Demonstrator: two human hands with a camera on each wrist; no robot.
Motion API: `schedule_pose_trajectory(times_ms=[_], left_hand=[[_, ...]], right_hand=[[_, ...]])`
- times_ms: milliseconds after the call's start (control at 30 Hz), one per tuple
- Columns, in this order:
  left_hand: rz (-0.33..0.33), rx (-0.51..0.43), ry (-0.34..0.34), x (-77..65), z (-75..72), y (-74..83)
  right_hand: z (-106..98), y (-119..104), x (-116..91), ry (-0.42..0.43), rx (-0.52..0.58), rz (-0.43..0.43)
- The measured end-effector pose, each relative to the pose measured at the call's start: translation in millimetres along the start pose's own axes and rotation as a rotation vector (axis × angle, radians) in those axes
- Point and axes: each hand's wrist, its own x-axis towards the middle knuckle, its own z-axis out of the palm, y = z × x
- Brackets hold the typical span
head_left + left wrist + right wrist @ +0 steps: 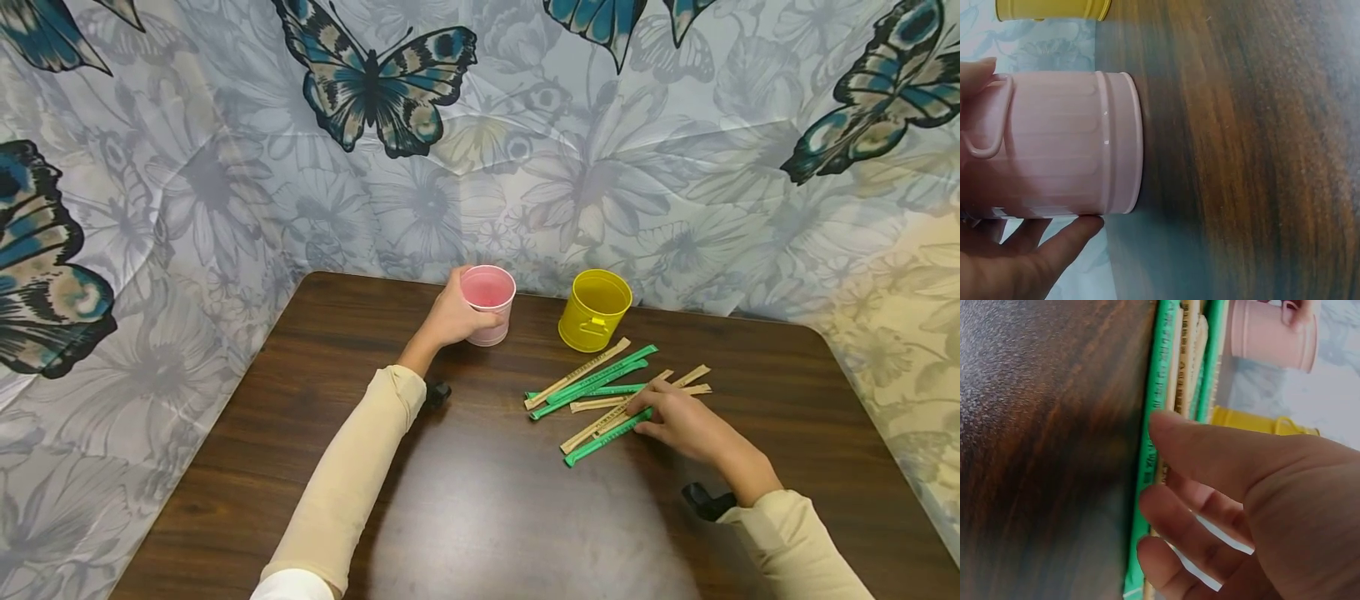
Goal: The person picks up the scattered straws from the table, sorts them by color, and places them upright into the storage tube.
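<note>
The head view has the left grip holding a pink bucket far back on the worktop, left wrist a yellow bucket nearby, right wrist the right grip touching a green packet, whether pinching I cannot tell.

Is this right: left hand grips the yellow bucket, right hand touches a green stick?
Wrong bucket: the head view shows the left hand gripping the pink bucket. The right hand does touch a green stick.
</note>
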Motion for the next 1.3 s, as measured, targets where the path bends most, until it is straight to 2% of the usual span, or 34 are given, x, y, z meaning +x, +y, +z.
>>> schedule_pose_trajectory(times_ms=[200, 433, 833, 1300], left_hand=[[0.012, 0.003, -0.015, 1.2, 0.1, -0.6], [0.022, 0.012, -0.019, 3.0, -2.4, -3.1], [0.038, 0.018, -0.023, 3.2, -4.9, -5.4], [0.042, 0.004, -0.025, 2.0, -4.9, -6.7]], right_hand=[[4.5, 1.8, -0.2, 0.023, -0.01, -0.025], [5.7, 1.7, 1.4, 0.01, -0.01, -0.01], [9.4, 4.6, 3.8, 0.034, -0.037, -0.053], [5.1, 4.6, 1.7, 0.048, -0.035, -0.019]])
